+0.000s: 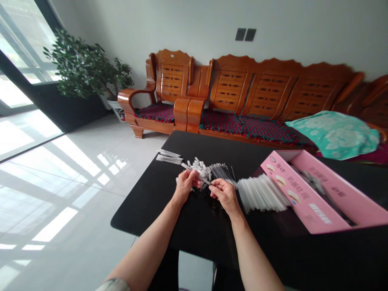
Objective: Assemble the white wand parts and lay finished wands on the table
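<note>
My left hand (184,186) is closed in a pinch at the near edge of a pile of short white pen caps (200,165). My right hand (223,194) also pinches, its fingertips close to the left ones. A small whitish piece shows between the hands, too small to tell which of them holds it. Just beyond the right hand lie thin dark rods like pen refills (220,170). To its right is a row of translucent white tubes like pen barrels (262,194). Several slim white pens (169,157) lie together at the left of the caps.
A pink open box (297,196) with dark contents stands right on the black table (145,206). Behind are a wooden sofa (233,89), a wooden armchair (171,81) and a turquoise cloth (336,133). A potted plant (87,68) stands by the window.
</note>
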The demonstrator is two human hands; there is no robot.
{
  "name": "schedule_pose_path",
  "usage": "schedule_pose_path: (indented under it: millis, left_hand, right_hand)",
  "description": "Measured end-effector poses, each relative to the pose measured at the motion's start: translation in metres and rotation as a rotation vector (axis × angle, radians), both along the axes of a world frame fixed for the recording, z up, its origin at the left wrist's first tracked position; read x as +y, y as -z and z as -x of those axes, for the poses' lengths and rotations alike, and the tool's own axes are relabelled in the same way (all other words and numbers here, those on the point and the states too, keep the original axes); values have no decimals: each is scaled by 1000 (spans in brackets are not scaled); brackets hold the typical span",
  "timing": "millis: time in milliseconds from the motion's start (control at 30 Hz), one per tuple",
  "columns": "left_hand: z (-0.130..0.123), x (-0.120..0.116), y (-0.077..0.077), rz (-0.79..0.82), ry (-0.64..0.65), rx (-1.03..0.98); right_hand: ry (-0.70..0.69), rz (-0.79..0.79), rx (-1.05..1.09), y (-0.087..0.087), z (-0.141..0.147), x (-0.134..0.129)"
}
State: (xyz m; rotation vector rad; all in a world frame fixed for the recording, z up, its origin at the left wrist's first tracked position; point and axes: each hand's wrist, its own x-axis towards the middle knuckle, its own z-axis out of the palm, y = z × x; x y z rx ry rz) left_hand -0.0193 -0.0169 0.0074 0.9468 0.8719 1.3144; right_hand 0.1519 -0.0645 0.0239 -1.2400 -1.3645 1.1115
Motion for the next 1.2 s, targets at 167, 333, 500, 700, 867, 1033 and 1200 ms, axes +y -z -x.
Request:
schedule_pose_path:
  millis: [167,333,500,700,867,1033,1200]
  left_hand:
    - [0,0,0,-3,-1,-1]
    - [0,-1,-1,10,2,15]
    - [0,-1,-2,4,-5,3]
    - [0,-2,-3,17,-8,3]
    - [0,-2,-3,9,0,-3]
    - [0,-1,-2,5,-2,4]
    - [1,0,-1,-3,-4,6]
  right_hand:
    - [-40,-37,-54,0,0,0]
    - [-1,-3,1,1,0,0]
    - [-46,-33,-53,2,0,1]
    - [-7,6,6,3,-1,1]
    - [-35,-45,-71,0,-1,0]
    - [-30,-19,10,0,-1,0]
    - [-71,-10,-62,2,-1,0]
